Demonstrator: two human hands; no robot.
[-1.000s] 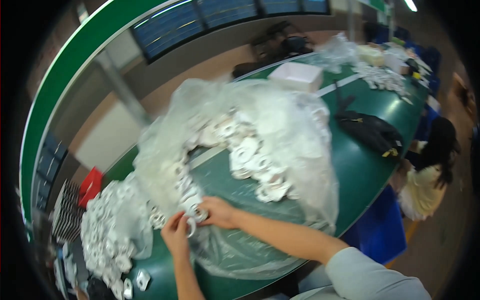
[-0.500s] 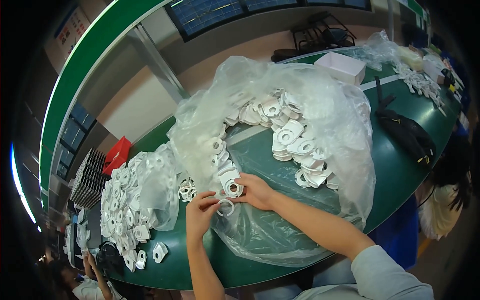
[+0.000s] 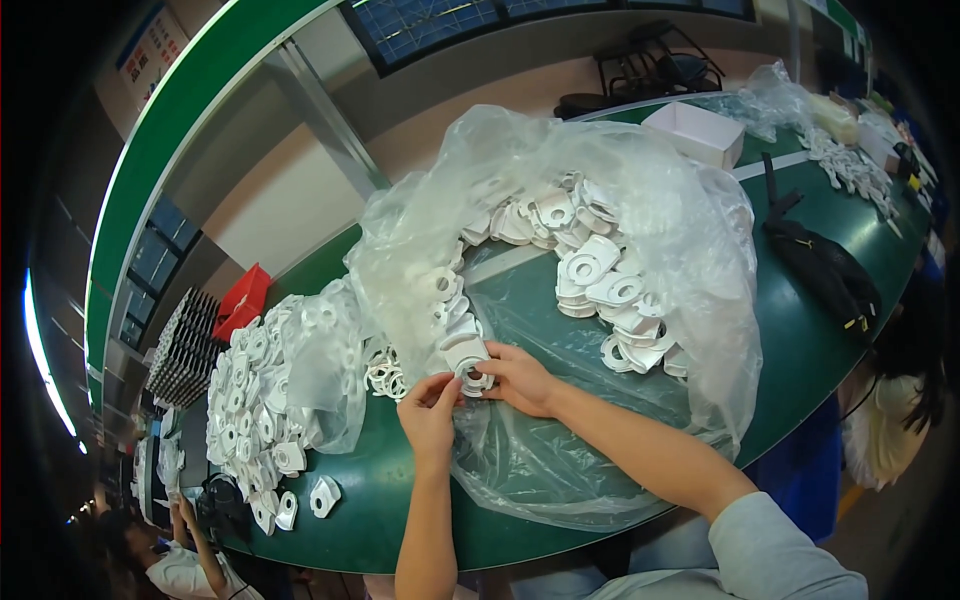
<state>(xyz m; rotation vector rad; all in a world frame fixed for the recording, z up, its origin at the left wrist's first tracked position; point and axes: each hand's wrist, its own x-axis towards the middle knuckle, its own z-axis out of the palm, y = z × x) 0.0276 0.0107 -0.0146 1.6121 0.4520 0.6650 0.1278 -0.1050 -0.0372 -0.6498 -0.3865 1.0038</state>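
Note:
A white plastic part with a round hole [image 3: 464, 352] is gripped in my right hand [image 3: 522, 381], fingers closed on its right edge. My left hand [image 3: 430, 408] pinches a white ring [image 3: 477, 386] against the round end of that part. The ring looks laid over the hole; whether it is seated I cannot tell. Left of my hands lies a small heap of loose white rings [image 3: 384, 373]. Ahead, similar white parts [image 3: 590, 262] lie in piles inside a large clear plastic bag [image 3: 640, 190], spread open on the green table [image 3: 380, 500].
At left stands a big heap of white parts [image 3: 245, 400], partly under plastic film, with several loose near it. Behind are a red bin [image 3: 241, 302] and stacked grey trays [image 3: 183, 350]. A white box [image 3: 695, 135] and black bag [image 3: 822, 262] lie right. Another person [image 3: 185, 570] works far left.
My left hand has brought the ring up from below the part and onto its round end. My right hand keeps its grip. The whole view has shifted slightly.

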